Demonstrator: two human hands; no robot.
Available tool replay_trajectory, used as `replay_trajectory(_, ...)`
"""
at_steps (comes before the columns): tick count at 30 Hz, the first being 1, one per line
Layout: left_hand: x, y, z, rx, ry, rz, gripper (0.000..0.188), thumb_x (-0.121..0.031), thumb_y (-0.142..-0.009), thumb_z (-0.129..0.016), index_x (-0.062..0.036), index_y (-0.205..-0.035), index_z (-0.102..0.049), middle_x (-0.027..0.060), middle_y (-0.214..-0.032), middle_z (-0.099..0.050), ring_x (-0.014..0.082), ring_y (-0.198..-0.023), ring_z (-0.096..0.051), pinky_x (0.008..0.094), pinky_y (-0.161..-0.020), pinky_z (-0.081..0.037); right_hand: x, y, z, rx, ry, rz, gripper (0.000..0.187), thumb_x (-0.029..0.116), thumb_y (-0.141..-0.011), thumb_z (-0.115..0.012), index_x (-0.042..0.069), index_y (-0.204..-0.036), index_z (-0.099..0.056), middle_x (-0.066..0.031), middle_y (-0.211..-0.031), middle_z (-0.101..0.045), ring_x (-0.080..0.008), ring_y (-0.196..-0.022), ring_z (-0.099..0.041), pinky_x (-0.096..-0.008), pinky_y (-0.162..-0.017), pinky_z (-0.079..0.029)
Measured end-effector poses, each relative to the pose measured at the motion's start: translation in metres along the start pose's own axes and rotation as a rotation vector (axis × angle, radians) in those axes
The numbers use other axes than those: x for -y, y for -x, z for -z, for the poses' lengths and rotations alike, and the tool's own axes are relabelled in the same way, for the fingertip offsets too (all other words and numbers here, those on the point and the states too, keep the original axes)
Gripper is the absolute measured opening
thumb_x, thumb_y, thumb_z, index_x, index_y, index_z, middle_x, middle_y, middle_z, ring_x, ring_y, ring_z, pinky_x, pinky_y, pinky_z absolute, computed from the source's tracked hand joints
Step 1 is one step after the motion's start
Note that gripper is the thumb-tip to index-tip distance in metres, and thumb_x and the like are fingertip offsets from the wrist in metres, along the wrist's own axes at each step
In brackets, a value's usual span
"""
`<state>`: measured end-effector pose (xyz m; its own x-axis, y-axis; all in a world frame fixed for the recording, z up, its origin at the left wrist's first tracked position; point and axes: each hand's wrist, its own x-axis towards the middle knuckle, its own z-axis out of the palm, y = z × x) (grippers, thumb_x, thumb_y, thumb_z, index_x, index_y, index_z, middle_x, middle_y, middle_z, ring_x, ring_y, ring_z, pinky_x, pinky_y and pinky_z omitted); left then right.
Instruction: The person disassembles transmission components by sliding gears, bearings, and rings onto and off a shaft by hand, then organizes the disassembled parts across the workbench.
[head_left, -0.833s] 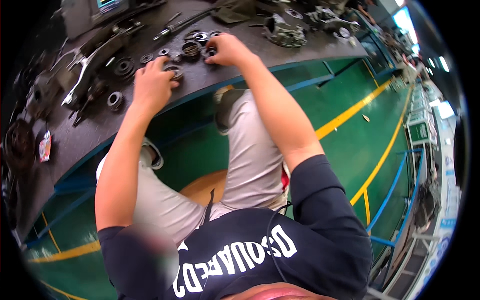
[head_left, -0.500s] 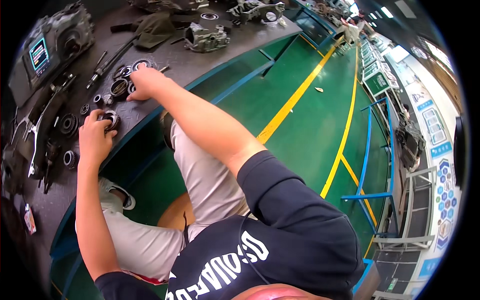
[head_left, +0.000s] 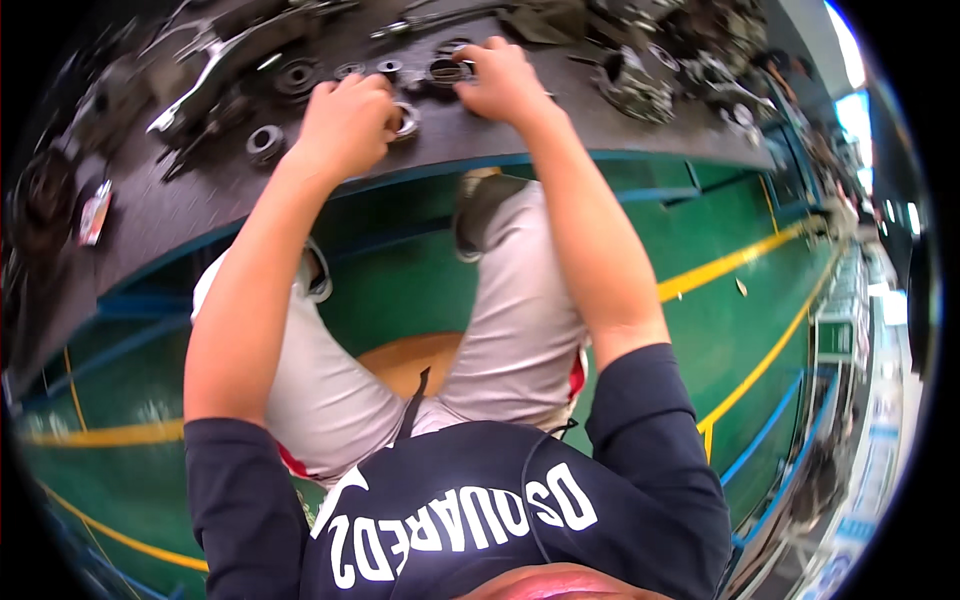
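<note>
My left hand (head_left: 350,118) curls over a shiny metal ring (head_left: 407,121) near the front edge of the workbench. Its fingertips close on the ring, partly hiding it. Farther right, my right hand (head_left: 498,84) has its thumb and fingers bent round the right side of a dark ring-shaped gear part (head_left: 446,72). Another toothed ring (head_left: 455,47) lies just behind that part, close to the right fingertips. Between the hands sits a small metal collar (head_left: 389,67).
On the dark workbench (head_left: 215,205), a gear (head_left: 297,76) and a small bearing-like ring (head_left: 265,142) lie left. A long shaft (head_left: 435,20) lies behind the hands. A metal casting (head_left: 636,85) stands right. A wooden stool (head_left: 415,350) shows between my legs.
The view has swung right and over the bench, so the bench now runs across the top. My left hand stays at the metal ring; my right hand has shifted slightly among the gear parts.
</note>
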<state>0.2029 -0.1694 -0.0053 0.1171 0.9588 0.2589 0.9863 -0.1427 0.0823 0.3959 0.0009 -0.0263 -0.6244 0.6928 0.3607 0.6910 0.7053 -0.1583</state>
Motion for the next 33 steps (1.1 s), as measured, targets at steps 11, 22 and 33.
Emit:
replay_trajectory(11, 0.042, 0.018, -0.004, 0.101, 0.147, 0.185, 0.015, -0.019, -0.09, -0.081, -0.02, -0.105, -0.083, 0.0035, -0.124, -0.069, 0.0287, -0.125, -0.062, 0.0569, -0.11, -0.044, 0.02, -0.036, -0.051, 0.09, -0.122, 0.305, 0.047, 0.048, -0.09, -0.082, 0.02, -0.127, -0.079, -0.0075, -0.138, -0.069, -0.0349, -0.135, -0.053, -0.0551, -0.116, -0.039)
replay_trajectory(22, 0.05, 0.027, 0.02, 0.015, 0.142, 0.302, 0.038, -0.019, -0.088, -0.083, -0.0164, -0.126, -0.077, 0.0081, -0.128, -0.07, 0.0298, -0.124, -0.067, 0.0404, -0.107, -0.053, 0.047, -0.026, -0.018, 0.155, -0.728, 0.301, 0.03, 0.01, -0.084, -0.088, 0.003, -0.111, -0.075, -0.0103, -0.109, -0.075, -0.0196, -0.099, -0.075, -0.0322, -0.091, -0.06)
replay_trajectory(33, 0.052, 0.02, 0.017, 0.044, 0.235, 0.324, 0.041, -0.021, -0.087, -0.082, -0.0112, -0.127, -0.075, 0.0108, -0.126, -0.069, 0.0326, -0.123, -0.066, 0.0407, -0.107, -0.051, 0.071, -0.014, -0.014, 0.304, -0.76, 0.41, 0.034, 0.009, -0.082, -0.08, 0.004, -0.116, -0.075, -0.0094, -0.108, -0.079, -0.0216, -0.101, -0.073, -0.0365, -0.095, -0.058)
